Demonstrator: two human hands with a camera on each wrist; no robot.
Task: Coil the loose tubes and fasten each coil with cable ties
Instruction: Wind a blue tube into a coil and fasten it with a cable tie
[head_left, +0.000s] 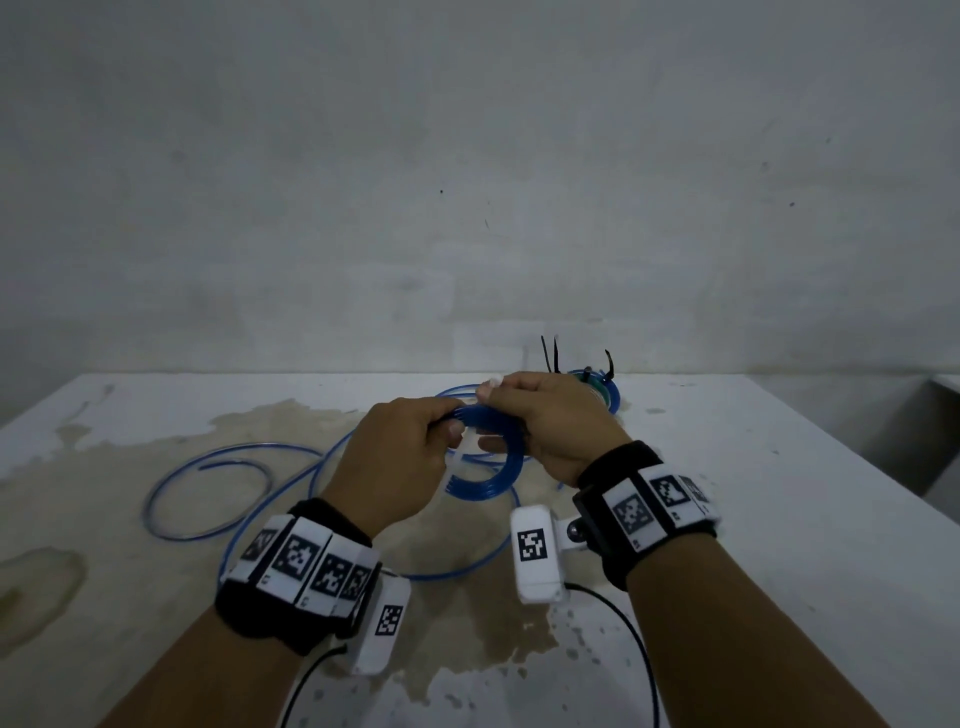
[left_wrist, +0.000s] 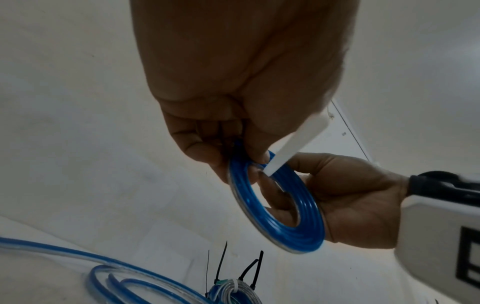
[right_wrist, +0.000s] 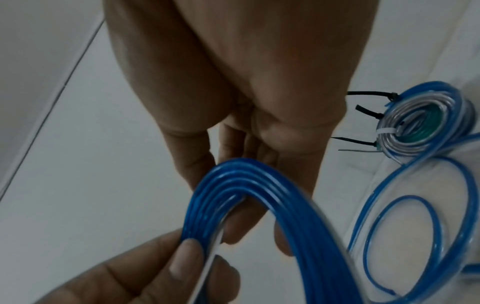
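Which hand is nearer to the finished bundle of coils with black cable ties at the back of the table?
Right. The right hand is just in front of the finished bundle, partly covering it in the head view. The left hand is farther, on the other side of the blue coil held by both hands.

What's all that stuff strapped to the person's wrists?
Each bare forearm wears a black wrist band ringed with white tiles printed with black square codes. A white boxy camera unit with one such code hangs from each band, trailing a thin black cable. No sleeves or gloves.

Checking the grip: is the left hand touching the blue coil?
Touching. The left wrist view shows the left hand pinching the blue coil at its top edge.
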